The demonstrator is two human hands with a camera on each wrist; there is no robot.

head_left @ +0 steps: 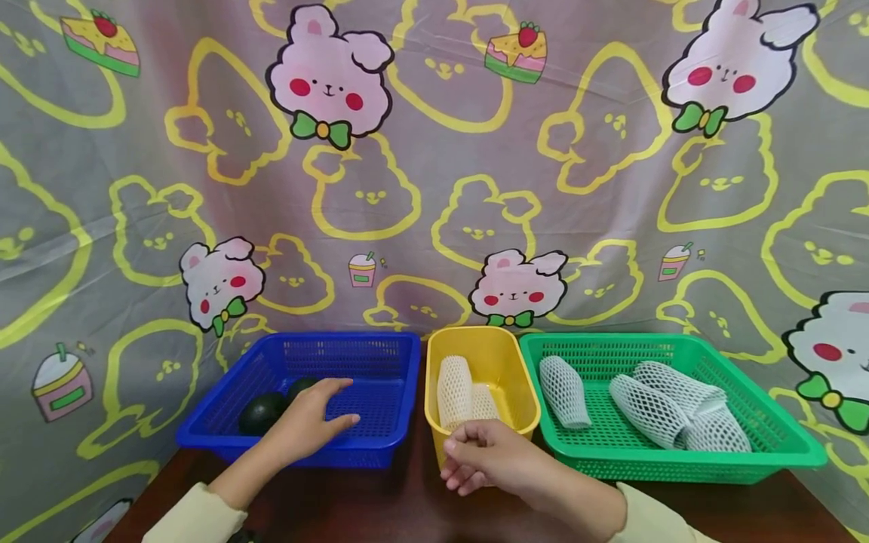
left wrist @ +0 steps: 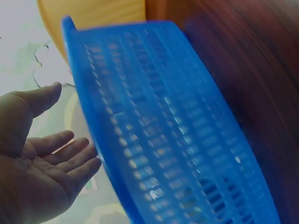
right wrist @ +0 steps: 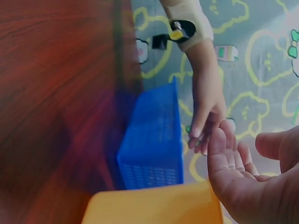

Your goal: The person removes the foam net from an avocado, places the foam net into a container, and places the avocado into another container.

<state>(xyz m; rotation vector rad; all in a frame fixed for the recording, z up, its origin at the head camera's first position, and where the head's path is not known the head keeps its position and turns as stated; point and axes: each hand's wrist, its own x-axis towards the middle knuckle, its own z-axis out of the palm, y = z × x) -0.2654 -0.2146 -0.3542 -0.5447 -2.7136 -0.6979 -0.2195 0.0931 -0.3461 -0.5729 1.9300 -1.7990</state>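
Note:
My left hand (head_left: 314, 418) hovers over the blue basket (head_left: 380, 452), fingers extended and thumb apart, holding nothing. Two dark green, round fruits (head_left: 262, 414) lie in the basket's left half, one partly hidden behind this hand. In the left wrist view the palm and spread fingers (left wrist: 70, 158) show beside the basket's rim. My right hand (head_left: 490, 458) is at the front of the yellow bin (head_left: 529, 377), its fingers loosely bent around nothing. White foam net sleeves (head_left: 455, 388) stand inside that bin, one upright and another lower behind it.
To the right, a green basket (head_left: 645, 456) holds several white foam net sleeves (head_left: 648, 411). The three containers stand side by side on a dark reddish wooden table (head_left: 400, 505). A patterned curtain (head_left: 434, 166) hangs right behind them.

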